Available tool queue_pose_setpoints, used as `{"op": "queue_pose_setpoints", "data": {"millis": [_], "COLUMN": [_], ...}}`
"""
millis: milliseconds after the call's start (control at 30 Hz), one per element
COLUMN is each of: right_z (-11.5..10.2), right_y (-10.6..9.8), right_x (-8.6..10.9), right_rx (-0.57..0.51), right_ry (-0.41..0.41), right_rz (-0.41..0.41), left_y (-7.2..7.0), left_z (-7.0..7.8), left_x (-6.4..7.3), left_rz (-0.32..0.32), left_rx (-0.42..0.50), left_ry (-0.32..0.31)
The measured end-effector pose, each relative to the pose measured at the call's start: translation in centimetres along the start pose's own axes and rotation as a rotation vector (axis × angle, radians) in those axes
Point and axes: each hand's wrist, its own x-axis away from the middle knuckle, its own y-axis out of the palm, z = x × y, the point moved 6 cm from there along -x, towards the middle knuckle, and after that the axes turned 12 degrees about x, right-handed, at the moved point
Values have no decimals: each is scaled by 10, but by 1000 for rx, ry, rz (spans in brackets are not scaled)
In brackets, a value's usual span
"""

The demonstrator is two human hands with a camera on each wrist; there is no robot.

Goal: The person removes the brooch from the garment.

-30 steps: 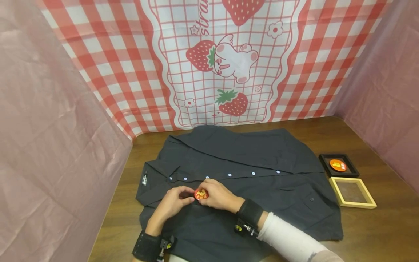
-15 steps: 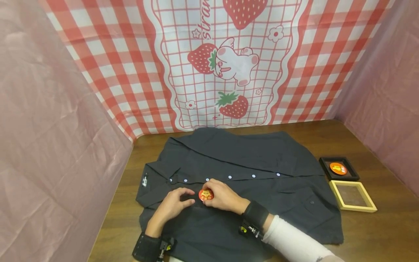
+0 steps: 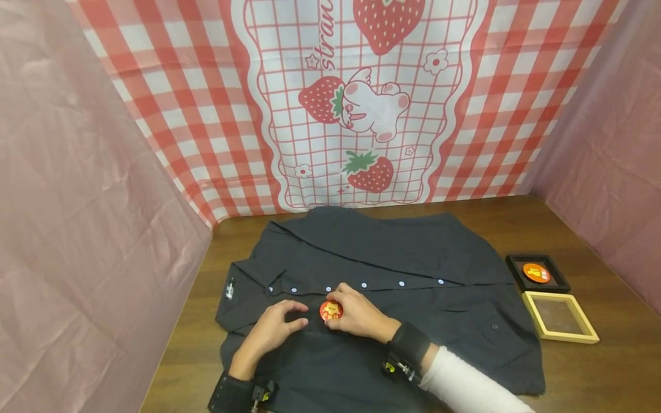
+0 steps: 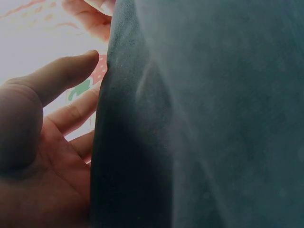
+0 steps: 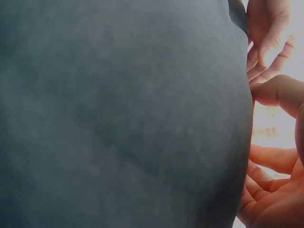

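A dark grey button-up shirt (image 3: 392, 344) lies spread out, its collar to the left. On its chest, below the row of white buttons, sits a round red pin badge (image 3: 330, 310) with a yellow figure. My right hand (image 3: 358, 312) pinches the badge by its rim, thumb below and forefinger above. Just left of the badge, my left hand (image 3: 271, 328) rests on the shirt with thumb and fingers apart, holding nothing. In the left wrist view, shirt cloth (image 4: 213, 114) hides much of the hand; the right wrist view is mostly cloth too, and the badge is hidden in both.
To the right of the shirt, a black frame (image 3: 516, 269) holds an orange round badge (image 3: 536, 273). A pale yellow frame (image 3: 560, 334) lies in front of it on the wooden table (image 3: 614, 367). A checked strawberry cloth (image 3: 196, 115) hangs behind, with pink cloth on both sides.
My right hand and the red badge have shifted slightly right, away from my left hand, and the badge's face shows more fully. The left hand has stayed nearly in place.
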Motion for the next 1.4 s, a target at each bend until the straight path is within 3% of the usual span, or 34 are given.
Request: {"op": "queue_pose_setpoints", "data": {"millis": [367, 733, 1400], "right_z": [3, 8, 15], "right_y": [-2, -6, -21], "right_x": [2, 6, 14], "right_rx": [4, 5, 35], "right_ry": [1, 47, 67], "right_rz": [7, 9, 126], "left_y": [-2, -1, -5], "left_z": [2, 3, 5], "left_x": [1, 3, 5], "left_rz": [24, 28, 38], "left_rx": [-17, -23, -52], "left_ry": [-10, 48, 23]}}
